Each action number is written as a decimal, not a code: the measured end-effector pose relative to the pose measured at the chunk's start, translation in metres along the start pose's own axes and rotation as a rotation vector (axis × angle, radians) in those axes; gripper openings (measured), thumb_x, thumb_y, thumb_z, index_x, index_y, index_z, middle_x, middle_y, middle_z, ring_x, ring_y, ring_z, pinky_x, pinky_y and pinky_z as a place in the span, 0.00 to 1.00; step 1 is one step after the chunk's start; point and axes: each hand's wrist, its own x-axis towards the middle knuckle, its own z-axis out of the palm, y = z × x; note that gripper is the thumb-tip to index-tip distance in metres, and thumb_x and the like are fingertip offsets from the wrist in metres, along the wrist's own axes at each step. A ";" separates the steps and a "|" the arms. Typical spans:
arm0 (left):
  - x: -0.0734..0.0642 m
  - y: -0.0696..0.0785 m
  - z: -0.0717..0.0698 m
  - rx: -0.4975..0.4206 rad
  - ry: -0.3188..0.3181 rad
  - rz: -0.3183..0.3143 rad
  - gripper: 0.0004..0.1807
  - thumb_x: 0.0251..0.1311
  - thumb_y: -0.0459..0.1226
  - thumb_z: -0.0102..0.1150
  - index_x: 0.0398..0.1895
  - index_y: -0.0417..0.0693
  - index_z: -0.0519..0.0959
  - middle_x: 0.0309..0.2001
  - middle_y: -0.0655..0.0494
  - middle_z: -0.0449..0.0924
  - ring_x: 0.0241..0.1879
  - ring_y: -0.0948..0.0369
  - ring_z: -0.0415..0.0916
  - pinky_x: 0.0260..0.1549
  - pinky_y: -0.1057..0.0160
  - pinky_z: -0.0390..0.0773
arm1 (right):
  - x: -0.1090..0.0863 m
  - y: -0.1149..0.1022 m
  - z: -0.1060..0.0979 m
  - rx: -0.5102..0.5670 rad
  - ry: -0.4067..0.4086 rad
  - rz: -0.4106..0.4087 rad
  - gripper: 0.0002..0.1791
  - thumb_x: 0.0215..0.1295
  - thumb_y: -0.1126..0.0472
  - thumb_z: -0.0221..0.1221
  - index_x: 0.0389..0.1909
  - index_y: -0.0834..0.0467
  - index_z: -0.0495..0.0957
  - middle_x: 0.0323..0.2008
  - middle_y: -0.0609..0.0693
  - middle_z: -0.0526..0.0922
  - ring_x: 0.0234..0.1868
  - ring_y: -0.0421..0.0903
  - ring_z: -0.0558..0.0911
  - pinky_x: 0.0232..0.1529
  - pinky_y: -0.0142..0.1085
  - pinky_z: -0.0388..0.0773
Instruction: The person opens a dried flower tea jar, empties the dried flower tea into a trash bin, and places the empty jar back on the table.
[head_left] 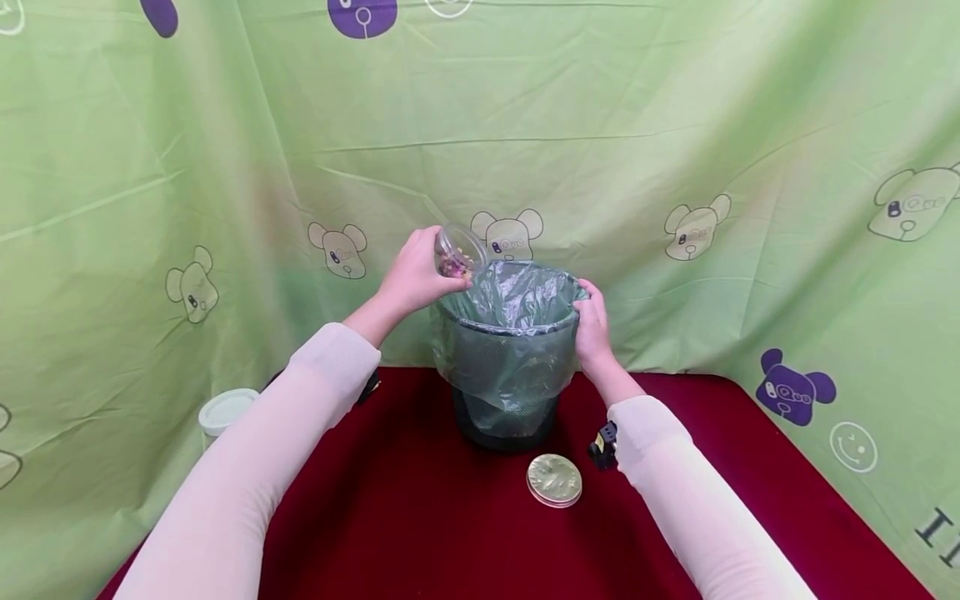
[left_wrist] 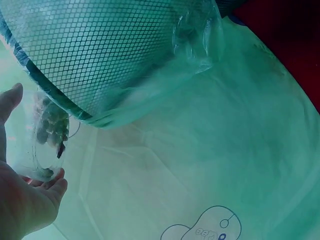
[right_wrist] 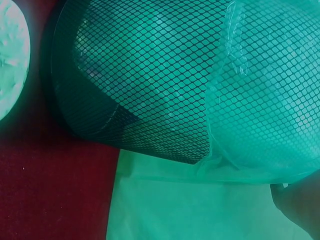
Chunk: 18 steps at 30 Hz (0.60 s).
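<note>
My left hand (head_left: 416, 271) grips a clear jar (head_left: 451, 242) tipped toward the left rim of a mesh waste bin (head_left: 510, 371). Small pinkish and yellowish dried pieces (head_left: 456, 265) lie inside the jar; from the left wrist they look like a clump (left_wrist: 52, 122) along its side. A thin translucent green bag (head_left: 517, 296) lines the bin and folds down over its outside. On the right, my right hand (head_left: 592, 325) holds the bin's rim and the bag, thumb and fingers on either side. Only part of that hand (right_wrist: 300, 202) shows in the right wrist view.
In front of the bin, a round gold lid (head_left: 554, 477) lies on the dark red tabletop (head_left: 420, 517). A white-topped container (head_left: 225, 410) stands at the left, partly behind my left sleeve. Green printed cloth (head_left: 600, 125) hangs close behind and at both sides.
</note>
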 end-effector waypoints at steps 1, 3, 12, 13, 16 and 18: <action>0.000 0.000 0.000 0.010 -0.005 0.007 0.49 0.41 0.47 0.78 0.67 0.41 0.64 0.56 0.46 0.69 0.54 0.52 0.69 0.55 0.50 0.71 | 0.000 0.000 0.000 -0.005 0.001 -0.002 0.29 0.65 0.66 0.37 0.69 0.66 0.58 0.67 0.61 0.63 0.64 0.55 0.63 0.63 0.39 0.58; 0.001 0.001 -0.001 0.035 -0.012 0.027 0.49 0.41 0.47 0.78 0.67 0.41 0.63 0.56 0.46 0.69 0.54 0.52 0.69 0.55 0.51 0.71 | -0.001 -0.001 0.001 -0.012 0.005 -0.006 0.29 0.65 0.65 0.38 0.68 0.65 0.59 0.67 0.61 0.63 0.63 0.54 0.64 0.63 0.40 0.58; 0.006 0.002 -0.003 0.219 -0.055 0.134 0.54 0.42 0.45 0.78 0.70 0.36 0.58 0.62 0.40 0.65 0.59 0.49 0.67 0.60 0.53 0.67 | -0.002 -0.002 0.002 -0.007 -0.002 -0.012 0.29 0.66 0.65 0.37 0.69 0.65 0.58 0.67 0.60 0.63 0.64 0.54 0.63 0.64 0.41 0.57; 0.006 0.003 -0.003 0.241 -0.061 0.147 0.55 0.42 0.45 0.78 0.71 0.35 0.57 0.63 0.40 0.65 0.59 0.49 0.67 0.60 0.53 0.68 | -0.002 -0.002 0.002 -0.010 0.000 -0.013 0.29 0.66 0.64 0.38 0.68 0.65 0.59 0.66 0.61 0.63 0.63 0.55 0.64 0.64 0.41 0.58; 0.007 0.004 -0.002 0.285 -0.066 0.182 0.55 0.42 0.44 0.78 0.71 0.35 0.57 0.63 0.39 0.64 0.60 0.48 0.67 0.60 0.52 0.68 | -0.002 0.000 0.001 -0.011 0.007 -0.023 0.29 0.65 0.63 0.39 0.67 0.64 0.60 0.65 0.61 0.64 0.62 0.55 0.65 0.63 0.42 0.59; 0.007 0.005 -0.002 0.302 -0.067 0.204 0.54 0.42 0.43 0.79 0.70 0.36 0.57 0.64 0.39 0.64 0.60 0.47 0.67 0.59 0.51 0.69 | -0.003 0.000 0.001 0.003 0.015 -0.036 0.28 0.64 0.61 0.40 0.66 0.63 0.62 0.64 0.61 0.65 0.60 0.54 0.66 0.61 0.40 0.60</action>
